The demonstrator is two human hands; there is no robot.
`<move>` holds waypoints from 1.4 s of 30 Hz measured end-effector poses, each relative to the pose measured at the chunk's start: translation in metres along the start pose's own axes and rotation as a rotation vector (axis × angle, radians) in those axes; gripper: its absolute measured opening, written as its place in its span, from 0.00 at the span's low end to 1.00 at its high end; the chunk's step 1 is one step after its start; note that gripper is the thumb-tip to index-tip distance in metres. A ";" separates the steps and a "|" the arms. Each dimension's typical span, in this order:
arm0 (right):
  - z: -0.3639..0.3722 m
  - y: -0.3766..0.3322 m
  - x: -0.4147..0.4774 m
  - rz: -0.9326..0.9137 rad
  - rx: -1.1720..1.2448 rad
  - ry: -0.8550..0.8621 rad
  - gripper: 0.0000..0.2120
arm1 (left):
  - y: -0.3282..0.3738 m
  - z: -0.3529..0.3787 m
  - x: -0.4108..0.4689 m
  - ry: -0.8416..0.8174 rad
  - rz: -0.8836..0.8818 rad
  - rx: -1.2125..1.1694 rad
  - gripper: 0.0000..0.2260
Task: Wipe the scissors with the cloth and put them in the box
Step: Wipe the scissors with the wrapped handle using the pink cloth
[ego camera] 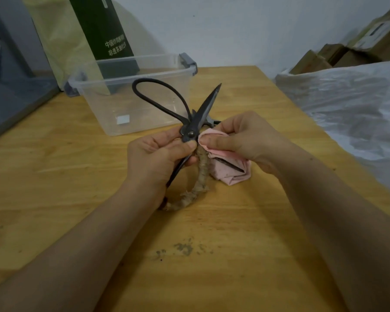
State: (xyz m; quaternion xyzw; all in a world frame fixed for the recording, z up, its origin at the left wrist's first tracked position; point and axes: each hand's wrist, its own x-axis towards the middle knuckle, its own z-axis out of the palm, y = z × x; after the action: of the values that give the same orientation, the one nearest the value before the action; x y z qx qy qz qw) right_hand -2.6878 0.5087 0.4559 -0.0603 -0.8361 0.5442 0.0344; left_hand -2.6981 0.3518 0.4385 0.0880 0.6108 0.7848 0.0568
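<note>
Black iron scissors (205, 108) stand spread wide above the wooden table (212, 221). One blade points up and right, one bare loop handle arcs up and left, and a twine-wrapped handle (202, 174) curves down toward the table. My left hand (153, 158) grips the scissors at the pivot, thumb just under the rivet. My right hand (245, 136) pinches a pink cloth (231, 172) folded around the second blade, next to the pivot. That blade's dark edge shows through the cloth's folds. The clear plastic box (99, 102) stands open just behind the scissors.
A dark green carton (104, 30) leans behind the box, and a grey stand (14, 70) is at the far left. A white plastic sack (347, 104) lies along the table's right edge, with cardboard boxes (338, 55) behind it. Dark stains (182, 248) mark the near tabletop.
</note>
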 end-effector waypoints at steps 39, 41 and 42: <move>-0.018 -0.008 -0.017 0.030 0.024 0.090 0.09 | 0.015 -0.015 0.016 0.227 0.090 -0.064 0.11; -0.008 -0.012 -0.020 0.023 0.069 0.024 0.14 | 0.016 -0.011 0.014 0.214 0.112 -0.084 0.12; -0.003 -0.013 -0.021 0.030 0.080 -0.005 0.16 | 0.017 -0.011 0.014 0.209 0.115 -0.116 0.12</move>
State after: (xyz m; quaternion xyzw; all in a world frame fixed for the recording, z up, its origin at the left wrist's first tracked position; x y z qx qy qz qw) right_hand -2.6675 0.5035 0.4693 -0.0700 -0.8127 0.5778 0.0265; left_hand -2.7142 0.3400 0.4536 0.0373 0.5608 0.8257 -0.0472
